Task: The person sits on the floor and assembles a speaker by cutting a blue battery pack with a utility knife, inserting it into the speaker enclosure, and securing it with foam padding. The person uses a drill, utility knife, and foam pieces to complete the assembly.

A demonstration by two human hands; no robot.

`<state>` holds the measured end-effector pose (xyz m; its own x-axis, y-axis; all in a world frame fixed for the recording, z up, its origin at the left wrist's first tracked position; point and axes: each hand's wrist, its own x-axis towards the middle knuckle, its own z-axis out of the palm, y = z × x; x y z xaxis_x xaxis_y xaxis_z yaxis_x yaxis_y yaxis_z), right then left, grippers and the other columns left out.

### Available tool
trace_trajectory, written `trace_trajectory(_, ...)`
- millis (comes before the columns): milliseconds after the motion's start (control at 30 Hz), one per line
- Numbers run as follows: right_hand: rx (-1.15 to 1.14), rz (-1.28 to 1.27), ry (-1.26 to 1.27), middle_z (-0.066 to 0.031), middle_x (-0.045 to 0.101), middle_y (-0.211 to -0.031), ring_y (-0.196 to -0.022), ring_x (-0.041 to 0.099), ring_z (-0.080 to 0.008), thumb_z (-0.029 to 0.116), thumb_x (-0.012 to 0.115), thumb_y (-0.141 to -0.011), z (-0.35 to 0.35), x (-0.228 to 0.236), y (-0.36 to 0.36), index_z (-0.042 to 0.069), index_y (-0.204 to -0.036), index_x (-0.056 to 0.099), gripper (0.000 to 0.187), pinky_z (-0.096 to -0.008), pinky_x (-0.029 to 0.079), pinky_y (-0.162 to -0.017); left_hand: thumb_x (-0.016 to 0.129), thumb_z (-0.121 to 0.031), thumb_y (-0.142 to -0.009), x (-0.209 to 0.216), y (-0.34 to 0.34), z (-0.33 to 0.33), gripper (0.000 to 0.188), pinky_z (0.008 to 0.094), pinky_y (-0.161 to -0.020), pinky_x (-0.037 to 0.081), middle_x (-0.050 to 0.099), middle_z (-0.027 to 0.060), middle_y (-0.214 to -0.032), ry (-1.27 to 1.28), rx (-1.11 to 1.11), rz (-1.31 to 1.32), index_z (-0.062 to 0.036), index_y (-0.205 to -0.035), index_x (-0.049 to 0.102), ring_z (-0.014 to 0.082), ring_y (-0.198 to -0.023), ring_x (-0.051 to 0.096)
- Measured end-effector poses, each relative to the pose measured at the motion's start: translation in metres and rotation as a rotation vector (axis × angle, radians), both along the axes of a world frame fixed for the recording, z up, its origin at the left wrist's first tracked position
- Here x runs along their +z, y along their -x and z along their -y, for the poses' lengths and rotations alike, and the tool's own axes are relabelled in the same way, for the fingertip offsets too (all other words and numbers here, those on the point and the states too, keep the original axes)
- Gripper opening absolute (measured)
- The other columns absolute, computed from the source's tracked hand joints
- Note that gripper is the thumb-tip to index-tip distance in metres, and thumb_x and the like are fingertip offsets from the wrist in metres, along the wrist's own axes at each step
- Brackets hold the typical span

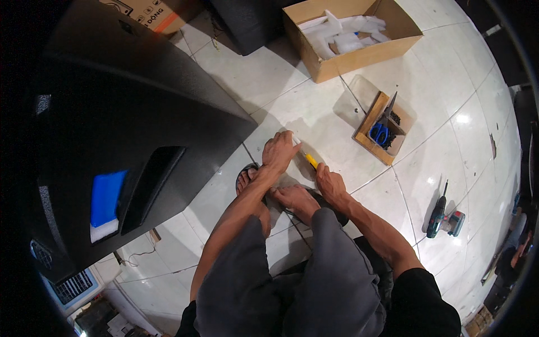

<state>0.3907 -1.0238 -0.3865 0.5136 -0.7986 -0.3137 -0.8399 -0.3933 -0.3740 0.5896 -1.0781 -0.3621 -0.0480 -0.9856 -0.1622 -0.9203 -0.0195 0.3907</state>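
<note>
My right hand [331, 181] is closed around a yellow utility knife [311, 161], which points up and to the left toward my other hand. My left hand [278, 150] is bent over low near the floor, its fingers pinched on a small white piece [296, 139] by the knife's tip. How the blade meets that piece is too small to make out. Both hands are in front of my sandalled feet, between my knees and the open floor. Close to my left arm stands a large black cabinet [185, 106] with a blue block [105, 197] in an opening.
A wooden-edged tray [368, 124] with black screws and blue-handled scissors [380, 132] lies ahead to the right. Beyond it is a cardboard box [359, 59] of white foam pieces [342, 31]. A cordless drill [441, 216] rests on the tiles [382, 196] at the right.
</note>
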Motion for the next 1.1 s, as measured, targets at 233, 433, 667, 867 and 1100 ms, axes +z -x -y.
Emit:
trace_trajectory(233, -0.139, 0.113, 0.016, -0.0228, 0.061, -0.082, -0.061, 0.065, -0.0378, 0.012, 0.055, -0.093, -0.003, 0.000, 0.024, -0.002, -0.099, 0.045, 0.018, -0.0442, 0.052, -0.050, 0.071, -0.040, -0.084, 0.024, -0.026, 0.006, 0.050, 0.0455, -0.082, 0.051, 0.068, 0.0186, -0.102, 0.037, 0.190, -0.203, -0.0025, -0.114, 0.057, 0.0363, -0.096, 0.064)
trace_trajectory(433, -0.795, 0.768, -0.272, -0.0121, 0.059, -0.065, -0.050, 0.060, -0.0221, 0.030, 0.061, -0.096, 0.044, 0.072, -0.009, -0.003, -0.096, 0.050, 0.034, -0.0367, 0.047, -0.045, 0.074, -0.035, -0.084, 0.055, -0.010, -0.007, 0.042, 0.0394, -0.077, 0.052, 0.068, 0.0178, -0.093, -0.016, 0.195, -0.600, -0.0070, -0.111, 0.058, 0.0320, -0.087, 0.067)
trace_trajectory(667, -0.845, 1.025, -0.679, -0.0050, 0.058, -0.066, -0.052, 0.058, -0.0126, 0.028, 0.076, -0.085, 0.065, 0.094, -0.017, 0.001, -0.093, 0.055, 0.035, -0.0272, 0.046, -0.046, 0.077, -0.010, -0.079, 0.057, -0.007, -0.017, 0.037, 0.0318, -0.084, 0.050, 0.065, 0.0065, -0.102, -0.031, 0.270, -0.985, -0.0058, -0.111, 0.058, 0.0144, -0.095, 0.059)
trace_trajectory(867, -0.751, 1.179, -0.582, -0.0049, 0.060, -0.071, -0.053, 0.057, -0.0124, 0.014, 0.079, -0.080, 0.085, 0.106, -0.040, -0.001, -0.094, 0.057, 0.030, -0.0275, 0.044, -0.045, 0.073, -0.005, -0.079, 0.063, -0.018, -0.023, 0.042, 0.0319, -0.083, 0.050, 0.064, 0.0077, -0.100, 0.008, 0.301, -0.979, -0.0055, -0.117, 0.057, 0.0176, -0.091, 0.060)
trace_trajectory(1100, -0.790, 1.245, 0.065, -0.0062, 0.062, -0.073, -0.062, 0.061, -0.0139, 0.013, 0.073, -0.083, 0.200, 0.144, -0.027, 0.000, -0.092, 0.059, 0.021, -0.0291, 0.050, -0.052, 0.073, 0.000, -0.079, 0.061, -0.017, -0.024, 0.045, 0.0307, -0.080, 0.050, 0.064, 0.0067, -0.098, -0.004, 0.366, -0.931, -0.0071, -0.120, 0.057, 0.0165, -0.089, 0.060)
